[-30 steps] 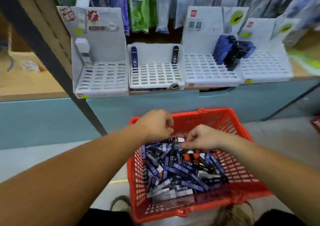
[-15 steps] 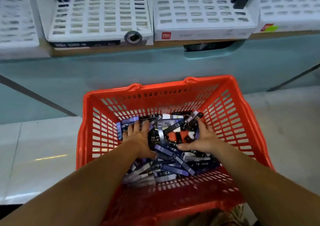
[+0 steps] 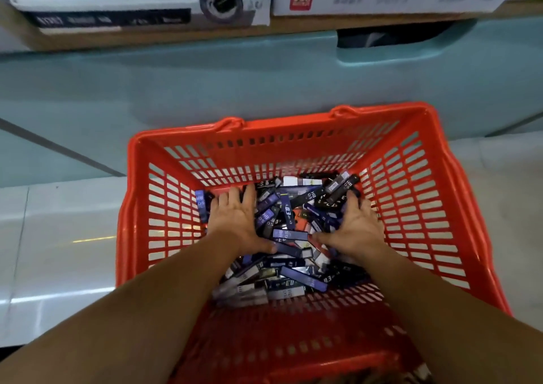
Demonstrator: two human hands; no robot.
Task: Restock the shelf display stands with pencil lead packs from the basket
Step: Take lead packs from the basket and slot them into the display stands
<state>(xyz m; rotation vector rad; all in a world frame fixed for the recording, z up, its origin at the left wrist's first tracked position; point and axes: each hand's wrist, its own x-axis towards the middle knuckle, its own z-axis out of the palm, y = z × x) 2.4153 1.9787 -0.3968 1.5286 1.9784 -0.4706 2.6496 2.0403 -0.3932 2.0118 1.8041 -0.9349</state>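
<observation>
Pale floor surrounds the red basket, where left hand and right hand lie spread on lead packs.

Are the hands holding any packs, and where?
The left hand lies flat on the pencil lead packs in the basket, gripping nothing. The right hand digs its fingers into the pile; whether it grips one cannot be told.

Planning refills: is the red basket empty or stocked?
Stocked: many pencil lead packs lie heaped on the basket floor.
</observation>
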